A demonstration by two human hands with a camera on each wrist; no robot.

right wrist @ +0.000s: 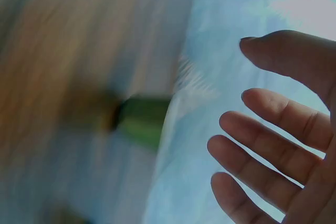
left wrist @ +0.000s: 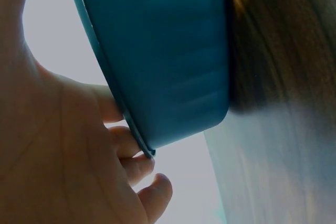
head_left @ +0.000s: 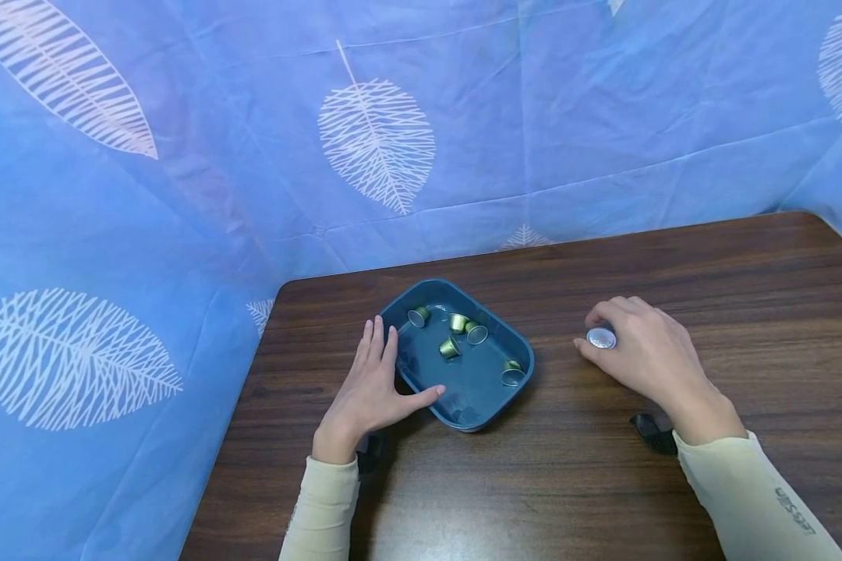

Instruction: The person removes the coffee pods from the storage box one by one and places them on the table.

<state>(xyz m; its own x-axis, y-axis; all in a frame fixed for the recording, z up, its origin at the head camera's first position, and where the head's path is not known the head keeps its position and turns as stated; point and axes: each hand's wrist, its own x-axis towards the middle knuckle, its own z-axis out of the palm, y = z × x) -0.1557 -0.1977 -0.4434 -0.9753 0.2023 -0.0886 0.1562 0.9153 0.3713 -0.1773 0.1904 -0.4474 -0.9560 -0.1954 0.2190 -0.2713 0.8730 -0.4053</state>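
A blue plastic bin (head_left: pixel 473 397) sits left of centre on the table, with several small green coffee capsules (head_left: pixel 450 347) lying scattered inside. My left hand (head_left: pixel 368 389) rests along the bin's left side, fingers nearly straight at the rim and thumb spread over the near edge. In the left wrist view the bin's outer wall (left wrist: pixel 163 51) fills the middle. To the right, one capsule with a silver lid (head_left: pixel 601 337) stands lid up on the table. My right hand (head_left: pixel 649 343) is around it; in the right wrist view the fingers are spread apart from the blurred green capsule (right wrist: pixel 144 121).
The brown wooden table (head_left: pixel 519 483) ends at a blue cloth backdrop (head_left: pixel 477 140) with white leaf prints, behind and to the left. Dark straps (head_left: pixel 652 433) show at both wrists. A second blurred greenish thing (right wrist: pixel 68 216) lies low in the right wrist view.
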